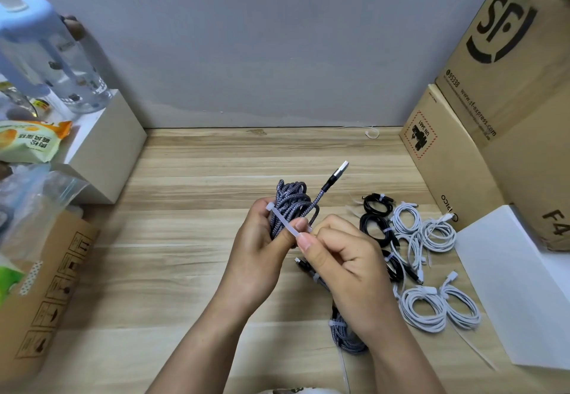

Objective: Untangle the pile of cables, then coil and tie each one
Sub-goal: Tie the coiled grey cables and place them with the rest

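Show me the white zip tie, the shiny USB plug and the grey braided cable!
white zip tie [285, 224]: head view, middle of its strap across the bundle.
USB plug [340, 168]: head view, its metal shell.
grey braided cable [291, 201]: head view, upper loops of the coil.

bare wooden tabletop [191, 239] left of centre, tied cable coils [425, 258] crowding right, cardboard boxes [481, 134] walling both sides

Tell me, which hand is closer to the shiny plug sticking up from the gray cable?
The right hand, just barely: it sits below the shiny plug and a bit right. The left hand is below and further left, gripping the gray cable.
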`<state>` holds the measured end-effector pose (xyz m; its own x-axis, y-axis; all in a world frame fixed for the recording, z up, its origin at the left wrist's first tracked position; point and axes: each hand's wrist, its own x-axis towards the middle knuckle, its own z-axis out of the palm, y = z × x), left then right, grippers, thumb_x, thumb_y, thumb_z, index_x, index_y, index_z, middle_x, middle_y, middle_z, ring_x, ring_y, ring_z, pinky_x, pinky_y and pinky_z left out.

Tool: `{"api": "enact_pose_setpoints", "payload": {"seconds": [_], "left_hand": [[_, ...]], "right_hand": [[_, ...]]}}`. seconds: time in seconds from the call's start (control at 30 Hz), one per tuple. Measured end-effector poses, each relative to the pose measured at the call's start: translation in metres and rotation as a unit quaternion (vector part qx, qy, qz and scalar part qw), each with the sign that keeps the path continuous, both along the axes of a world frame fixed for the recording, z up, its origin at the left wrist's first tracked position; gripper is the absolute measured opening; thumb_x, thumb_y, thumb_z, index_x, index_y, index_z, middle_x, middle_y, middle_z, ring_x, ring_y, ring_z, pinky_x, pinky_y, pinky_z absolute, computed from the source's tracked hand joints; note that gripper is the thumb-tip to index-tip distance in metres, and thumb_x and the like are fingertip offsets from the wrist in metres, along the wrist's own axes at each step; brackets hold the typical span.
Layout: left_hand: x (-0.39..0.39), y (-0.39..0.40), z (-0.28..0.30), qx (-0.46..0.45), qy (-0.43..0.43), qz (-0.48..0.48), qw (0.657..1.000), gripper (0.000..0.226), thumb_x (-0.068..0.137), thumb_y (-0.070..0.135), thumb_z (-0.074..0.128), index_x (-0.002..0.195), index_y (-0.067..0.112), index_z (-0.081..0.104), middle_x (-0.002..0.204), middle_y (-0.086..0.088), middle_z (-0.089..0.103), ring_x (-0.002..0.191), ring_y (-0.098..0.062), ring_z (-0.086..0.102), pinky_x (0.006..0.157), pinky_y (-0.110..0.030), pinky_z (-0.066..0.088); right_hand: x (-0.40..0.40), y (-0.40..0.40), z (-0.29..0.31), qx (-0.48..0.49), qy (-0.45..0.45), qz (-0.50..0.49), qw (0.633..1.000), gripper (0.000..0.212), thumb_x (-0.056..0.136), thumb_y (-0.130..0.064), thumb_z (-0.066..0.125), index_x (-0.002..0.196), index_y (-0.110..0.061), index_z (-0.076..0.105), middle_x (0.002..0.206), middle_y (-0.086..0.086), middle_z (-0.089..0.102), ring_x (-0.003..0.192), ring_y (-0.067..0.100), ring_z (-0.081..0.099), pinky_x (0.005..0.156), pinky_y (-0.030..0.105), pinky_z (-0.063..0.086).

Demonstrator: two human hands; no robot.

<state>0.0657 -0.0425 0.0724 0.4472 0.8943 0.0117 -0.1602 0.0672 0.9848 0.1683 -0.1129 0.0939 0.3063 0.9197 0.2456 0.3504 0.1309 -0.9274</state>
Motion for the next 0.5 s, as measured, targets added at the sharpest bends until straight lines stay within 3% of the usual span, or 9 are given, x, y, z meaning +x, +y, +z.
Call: {"api": "enact_pose_setpoints", "payload": {"seconds": [0.07, 0.23, 0.43, 0.5], "left_hand": [[0.0001, 0.0002, -0.0004, -0.007, -0.004, -0.002, 1.0, 0.03, 0.082, 0.011, 0.066, 0.104, -0.002, 0.051, 0.076, 0.009, 0.063, 0.071, -0.003, 0.057, 0.065, -0.017, 0.045], [0.0014, -0.0018, 0.0011, -0.016, -0.008, -0.006, 1.0, 0.019, 0.086, 0.0, 0.056, 0.104, -0.002, 0.052, 0.077, 0.005, 0.062, 0.071, -0.002, 0.058, 0.065, -0.016, 0.046], [0.0016, -0.0023, 0.0026, -0.017, -0.003, -0.005, 1.0, 0.016, 0.086, 0.001, 0.057, 0.101, 0.003, 0.053, 0.076, 0.006, 0.061, 0.069, -0.004, 0.055, 0.063, -0.018, 0.045], [0.0017, -0.0028, 0.0035, -0.016, -0.007, -0.003, 1.0, 0.016, 0.084, 0.006, 0.06, 0.098, 0.01, 0.053, 0.078, 0.005, 0.06, 0.07, -0.004, 0.055, 0.063, -0.018, 0.045]], "right_hand": [[0.0004, -0.0003, 0.0004, -0.001, 0.002, 0.007, 1.0, 0.038, 0.087, -0.038, 0.053, 0.051, -0.037, 0.041, 0.062, -0.008, 0.037, 0.06, 0.008, 0.039, 0.056, 0.026, 0.034], [0.0017, -0.0018, -0.0026, -0.01, 0.005, 0.012, 1.0, 0.042, 0.087, -0.039, 0.053, 0.052, -0.018, 0.042, 0.063, -0.002, 0.039, 0.061, 0.012, 0.041, 0.059, 0.037, 0.037], [0.0012, -0.0011, -0.0023, -0.008, 0.005, 0.007, 1.0, 0.039, 0.087, -0.039, 0.053, 0.052, -0.023, 0.046, 0.063, 0.0, 0.04, 0.061, 0.014, 0.043, 0.06, 0.04, 0.038], [0.0011, -0.0007, -0.0019, -0.011, 0.007, 0.004, 1.0, 0.038, 0.087, -0.04, 0.052, 0.052, -0.027, 0.047, 0.062, -0.004, 0.04, 0.06, 0.011, 0.042, 0.058, 0.036, 0.039]]}}
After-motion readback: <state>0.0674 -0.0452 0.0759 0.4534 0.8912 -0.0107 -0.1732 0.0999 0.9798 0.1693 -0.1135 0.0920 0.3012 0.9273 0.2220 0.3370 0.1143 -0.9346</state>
